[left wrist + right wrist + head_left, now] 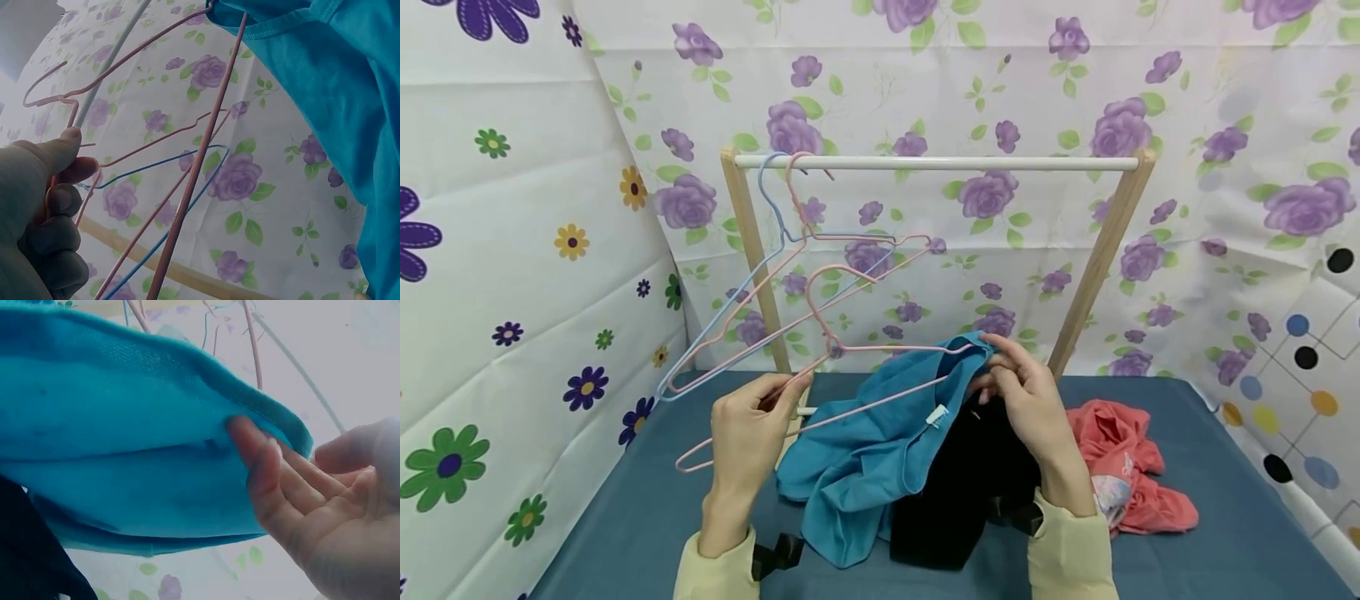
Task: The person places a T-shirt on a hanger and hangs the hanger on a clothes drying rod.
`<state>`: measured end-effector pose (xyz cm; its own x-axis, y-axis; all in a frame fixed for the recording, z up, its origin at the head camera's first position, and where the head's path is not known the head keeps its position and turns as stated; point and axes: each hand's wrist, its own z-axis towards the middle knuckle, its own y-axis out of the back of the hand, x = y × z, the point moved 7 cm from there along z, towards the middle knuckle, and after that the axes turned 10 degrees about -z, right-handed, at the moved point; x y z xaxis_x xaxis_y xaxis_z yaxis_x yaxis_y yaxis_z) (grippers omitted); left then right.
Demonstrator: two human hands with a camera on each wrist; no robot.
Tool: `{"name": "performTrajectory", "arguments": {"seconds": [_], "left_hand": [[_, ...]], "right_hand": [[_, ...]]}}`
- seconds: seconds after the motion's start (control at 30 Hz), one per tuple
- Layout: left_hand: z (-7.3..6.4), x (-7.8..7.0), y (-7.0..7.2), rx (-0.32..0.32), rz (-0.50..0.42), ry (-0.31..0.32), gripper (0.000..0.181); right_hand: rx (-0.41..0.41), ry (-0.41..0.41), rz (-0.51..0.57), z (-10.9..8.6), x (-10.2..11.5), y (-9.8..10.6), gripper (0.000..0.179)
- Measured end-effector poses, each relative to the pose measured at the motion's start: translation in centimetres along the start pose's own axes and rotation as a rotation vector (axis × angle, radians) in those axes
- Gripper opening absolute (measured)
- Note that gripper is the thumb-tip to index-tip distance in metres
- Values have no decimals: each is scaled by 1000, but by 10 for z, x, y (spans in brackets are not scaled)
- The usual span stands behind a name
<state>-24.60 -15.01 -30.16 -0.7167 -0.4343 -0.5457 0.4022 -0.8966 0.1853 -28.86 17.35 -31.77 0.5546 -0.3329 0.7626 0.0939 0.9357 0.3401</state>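
Note:
My left hand (pixel 748 429) grips a pink wire hanger (pixel 895 347) close under its hook, thumb and fingers round the wire. A blue shirt (pixel 850 454) with a small white label (pixel 937 416) hangs over the hanger's right end. My right hand (pixel 1030 400) pinches the shirt's edge at that end. In the left wrist view the shirt (pixel 325 69) drapes from the hanger tip, its banded opening round the wire. The right wrist view shows the cloth (pixel 125 406) stretched out from my right fingers. Below the shirt lies a black garment (pixel 955 508), partly covered.
A rack with a white rod (pixel 970 163) and wooden posts (pixel 1097 267) stands at the back. A blue hanger (pixel 762 185) and another pink hanger (pixel 795 196) hang at its left end. A coral garment (pixel 1150 500) lies right on the blue-grey tabletop (pixel 632 517).

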Motion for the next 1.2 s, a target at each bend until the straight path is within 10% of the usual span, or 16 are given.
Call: {"name": "performTrajectory", "arguments": {"seconds": [0.23,0.57,1.2], "left_hand": [[-1,5,-3,22,-53,-22,3],[-4,-6,-8,58,-62,-174,20],[-12,-7,-41,127,-84,-178,4]], "right_hand": [[-217,327,-498,-1,8,12,39],[-119,548,-278,-3,1,9,46],[-53,633,-381,-8,41,-39,24]]}}
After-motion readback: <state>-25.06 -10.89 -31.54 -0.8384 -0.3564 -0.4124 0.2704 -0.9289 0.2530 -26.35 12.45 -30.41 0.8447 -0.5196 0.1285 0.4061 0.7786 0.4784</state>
